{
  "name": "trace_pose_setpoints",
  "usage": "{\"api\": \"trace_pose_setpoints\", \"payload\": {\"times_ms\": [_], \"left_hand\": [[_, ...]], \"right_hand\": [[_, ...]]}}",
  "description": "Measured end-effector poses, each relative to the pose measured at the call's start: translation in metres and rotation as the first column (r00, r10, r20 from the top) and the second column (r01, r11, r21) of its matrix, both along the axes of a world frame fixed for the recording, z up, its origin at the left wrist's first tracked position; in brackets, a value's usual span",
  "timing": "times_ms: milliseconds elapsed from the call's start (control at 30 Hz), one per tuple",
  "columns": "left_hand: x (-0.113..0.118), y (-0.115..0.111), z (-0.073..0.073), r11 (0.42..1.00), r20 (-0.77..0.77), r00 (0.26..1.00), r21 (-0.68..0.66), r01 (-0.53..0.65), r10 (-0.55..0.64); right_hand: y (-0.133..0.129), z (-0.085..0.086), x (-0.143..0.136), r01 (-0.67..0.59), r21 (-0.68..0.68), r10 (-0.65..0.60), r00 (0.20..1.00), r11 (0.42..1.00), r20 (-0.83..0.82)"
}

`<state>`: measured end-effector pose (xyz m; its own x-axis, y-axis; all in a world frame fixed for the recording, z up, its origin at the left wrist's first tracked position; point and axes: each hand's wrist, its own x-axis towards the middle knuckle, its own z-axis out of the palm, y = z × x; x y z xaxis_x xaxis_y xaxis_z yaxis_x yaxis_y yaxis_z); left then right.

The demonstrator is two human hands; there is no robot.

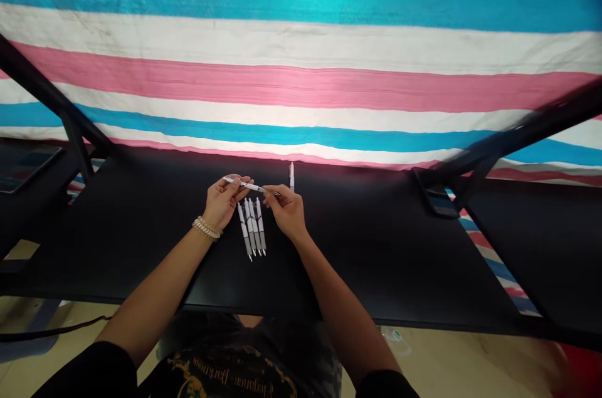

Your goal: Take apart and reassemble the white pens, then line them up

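Observation:
Between my two hands, above the black table [367, 247], a white pen [251, 186] with a grey grip is held nearly level. The clip end rests in the fingers of my left hand [224, 200], which wears a beaded bracelet. Closed round the grip and tip end is my right hand [286, 210]. Just below the held pen, several matching pens [253, 229] lie side by side with their tips toward me. Another white pen [291, 175] lies farther back, partly hidden behind my right hand.
A striped blue, white and pink sheet [301, 88] hangs behind the table. Black frame bars [75, 135] slant up at both sides. A dark phone-like device [439, 200] lies at the right, and a dark tablet-like panel [28, 166] at the far left.

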<state>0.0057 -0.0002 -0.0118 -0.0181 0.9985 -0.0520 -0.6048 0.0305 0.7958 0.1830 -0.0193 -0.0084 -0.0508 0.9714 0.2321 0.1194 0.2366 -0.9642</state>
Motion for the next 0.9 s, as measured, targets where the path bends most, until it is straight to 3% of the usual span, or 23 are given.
{"api": "trace_pose_setpoints", "payload": {"times_ms": [67,200,333,433,567,733,900], "left_hand": [[-0.0009,0.0003,0.0006,1.0,0.002,1.0,-0.003,-0.004,0.004],[-0.0009,0.0004,0.0009,1.0,0.002,1.0,-0.004,-0.005,0.005],[0.0003,0.0002,-0.0008,1.0,0.007,1.0,0.003,-0.002,0.001],[0.001,0.0001,-0.002,1.0,0.003,1.0,0.014,0.012,-0.012],[0.0013,0.0004,-0.0022,1.0,-0.009,1.0,-0.001,0.009,-0.009],[0.0007,0.0012,-0.0039,0.999,0.004,0.999,0.015,0.034,-0.034],[-0.0012,0.0029,-0.0067,1.0,0.019,1.0,0.021,0.01,-0.01]], "right_hand": [[0.0006,-0.0001,0.0003,0.005,0.071,-0.006,1.0,0.997,0.001],[0.0002,-0.0004,0.0001,0.025,-0.014,-0.026,0.999,1.0,-0.037],[-0.0013,0.0002,0.0,0.006,0.061,-0.004,1.0,0.998,-0.03],[-0.0022,0.0015,-0.0001,0.007,-0.028,-0.008,0.999,1.0,-0.051],[-0.0032,0.0025,-0.0009,-0.017,0.09,0.015,1.0,0.996,0.028],[-0.004,0.0008,-0.0037,-0.02,0.044,0.018,0.999,0.999,0.033],[-0.0036,0.0017,-0.0009,0.025,0.247,-0.061,0.989,0.969,0.137]]}}
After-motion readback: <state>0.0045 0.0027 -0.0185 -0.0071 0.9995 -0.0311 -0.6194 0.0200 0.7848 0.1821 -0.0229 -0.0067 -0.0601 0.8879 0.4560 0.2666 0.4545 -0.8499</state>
